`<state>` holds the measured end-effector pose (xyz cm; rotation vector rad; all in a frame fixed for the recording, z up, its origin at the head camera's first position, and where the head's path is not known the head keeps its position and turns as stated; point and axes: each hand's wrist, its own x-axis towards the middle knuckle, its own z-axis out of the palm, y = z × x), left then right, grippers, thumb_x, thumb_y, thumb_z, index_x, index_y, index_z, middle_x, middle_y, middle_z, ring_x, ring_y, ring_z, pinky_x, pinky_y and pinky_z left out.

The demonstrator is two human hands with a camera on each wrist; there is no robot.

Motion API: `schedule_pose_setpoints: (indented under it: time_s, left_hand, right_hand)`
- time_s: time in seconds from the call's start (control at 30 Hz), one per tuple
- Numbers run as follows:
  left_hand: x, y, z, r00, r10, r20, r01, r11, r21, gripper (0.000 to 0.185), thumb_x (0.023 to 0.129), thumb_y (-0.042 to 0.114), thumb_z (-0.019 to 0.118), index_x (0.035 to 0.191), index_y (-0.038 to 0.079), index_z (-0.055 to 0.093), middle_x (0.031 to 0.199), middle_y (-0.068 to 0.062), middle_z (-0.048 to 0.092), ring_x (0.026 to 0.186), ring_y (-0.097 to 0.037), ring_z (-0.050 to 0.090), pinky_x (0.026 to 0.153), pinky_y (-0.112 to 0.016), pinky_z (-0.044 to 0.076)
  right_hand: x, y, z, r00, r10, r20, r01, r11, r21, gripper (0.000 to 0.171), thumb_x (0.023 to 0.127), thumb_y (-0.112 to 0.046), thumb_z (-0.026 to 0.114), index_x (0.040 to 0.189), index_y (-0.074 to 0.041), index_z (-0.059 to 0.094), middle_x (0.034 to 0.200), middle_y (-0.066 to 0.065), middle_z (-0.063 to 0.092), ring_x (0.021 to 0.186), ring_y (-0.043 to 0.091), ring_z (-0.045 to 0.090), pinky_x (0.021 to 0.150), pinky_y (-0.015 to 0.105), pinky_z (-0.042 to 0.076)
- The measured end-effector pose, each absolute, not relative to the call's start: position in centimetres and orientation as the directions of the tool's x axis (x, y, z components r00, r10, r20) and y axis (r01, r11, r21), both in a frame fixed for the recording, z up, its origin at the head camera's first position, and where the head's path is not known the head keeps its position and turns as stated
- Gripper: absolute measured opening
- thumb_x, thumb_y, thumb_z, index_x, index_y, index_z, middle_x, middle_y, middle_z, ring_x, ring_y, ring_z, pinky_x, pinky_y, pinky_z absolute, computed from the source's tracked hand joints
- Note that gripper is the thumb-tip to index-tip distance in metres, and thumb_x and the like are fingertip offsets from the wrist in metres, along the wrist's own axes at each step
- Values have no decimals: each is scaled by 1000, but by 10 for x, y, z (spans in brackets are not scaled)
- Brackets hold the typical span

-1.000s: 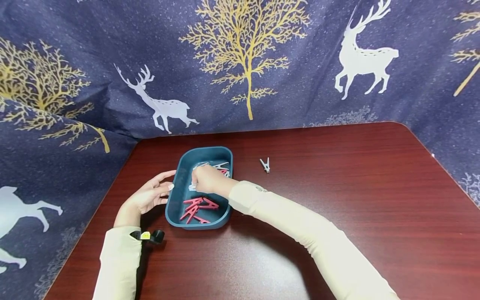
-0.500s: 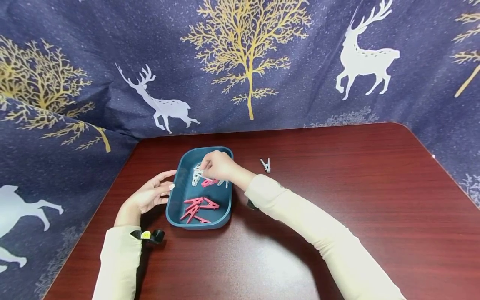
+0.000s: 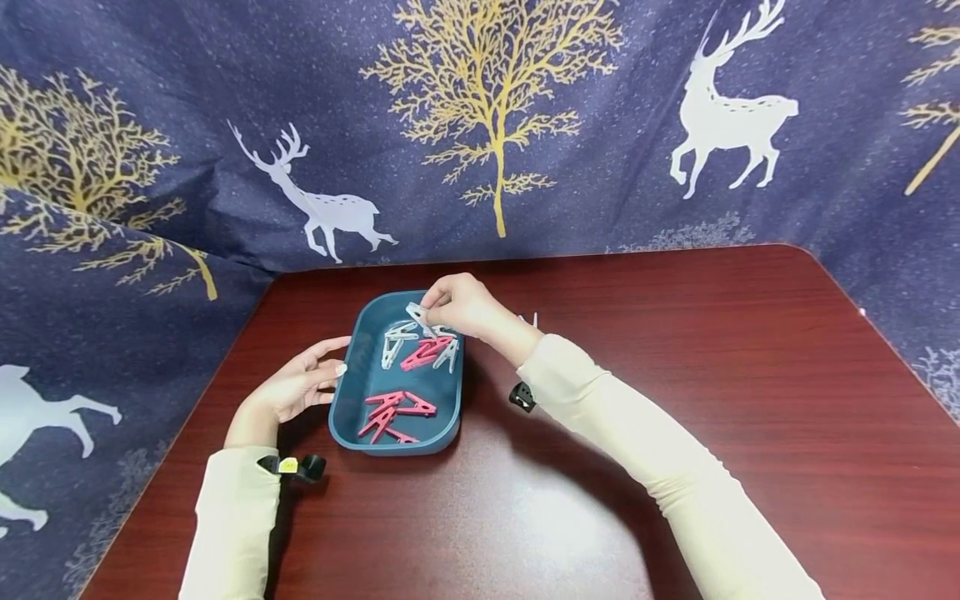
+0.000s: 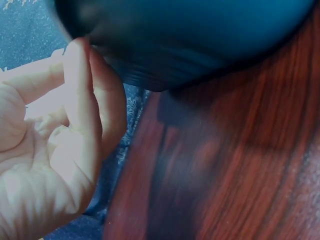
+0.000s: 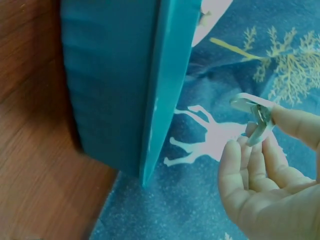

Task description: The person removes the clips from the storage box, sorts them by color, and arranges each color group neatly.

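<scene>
My right hand (image 3: 471,310) pinches a white clothespin (image 3: 416,312) over the far right part of a blue plastic bin (image 3: 405,450). In the right wrist view the clothespin (image 5: 257,112) sits between thumb and fingertips, higher than the bin's rim. My left hand (image 3: 300,385) rests its fingertips against the bin's left side, fingers fairly straight, as the left wrist view of the hand (image 4: 65,125) also shows. Inside, white clothespins (image 3: 390,353) and red clothespins (image 3: 422,355) lie mixed in the far half. Several red clothespins (image 3: 382,413) are bunched at the near end.
Behind my right wrist, another light clothespin (image 3: 535,319) lies on the dark red wooden table (image 3: 675,350), mostly hidden. A navy cloth (image 3: 585,183) with deer and trees hangs at the far and left edges. A black wrist camera (image 3: 311,468) sticks out from my left sleeve.
My right hand has risen from inside the bin and moved away toward its far right rim, bringing out a white clothespin. My left hand stays at the bin's side.
</scene>
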<state>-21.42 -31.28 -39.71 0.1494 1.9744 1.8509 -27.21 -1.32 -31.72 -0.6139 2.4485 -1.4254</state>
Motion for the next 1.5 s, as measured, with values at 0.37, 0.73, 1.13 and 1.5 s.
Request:
schedule_pose_setpoints:
  time_s: [0.37, 0.73, 1.13, 1.5]
  left_hand:
    - [-215, -313, -396, -896, 370, -244, -225, 95, 970, 49, 99, 3, 45, 143, 16, 28, 97, 5, 68, 86, -11, 67, 74, -27, 56]
    - [-215, -315, -397, -896, 365, -252, -229, 107, 968, 49, 99, 5, 46, 143, 16, 28, 98, 4, 66, 87, -10, 67, 75, -27, 56]
    - [-217, -316, -399, -888, 396, -234, -221, 77, 972, 46, 99, 3, 44, 141, 17, 30, 100, 4, 67, 87, -11, 68, 75, -29, 56]
    - [-218, -317, -400, -884, 411, -223, -216, 65, 974, 46, 100, 2, 42, 141, 20, 31, 100, 4, 68, 87, -12, 67, 76, -29, 56]
  right_hand:
    - [-278, 9, -317, -902, -428, -50, -96, 312, -945, 18, 83, -6, 70, 98, 2, 66, 89, 11, 67, 68, 14, 53, 59, 22, 45]
    - [-285, 32, -321, -917, -377, -128, 17, 285, -958, 20, 84, -7, 69, 102, 2, 64, 87, 7, 64, 77, 20, 60, 75, 35, 55]
    - [-289, 60, -327, -929, -328, -173, 75, 289, -954, 26, 87, -5, 63, 110, 7, 61, 97, 10, 63, 75, 10, 60, 84, 35, 54]
    - [-296, 82, -341, -951, -248, -185, 101, 318, -943, 29, 86, -7, 64, 111, 6, 61, 96, 6, 63, 77, 10, 59, 84, 32, 53]
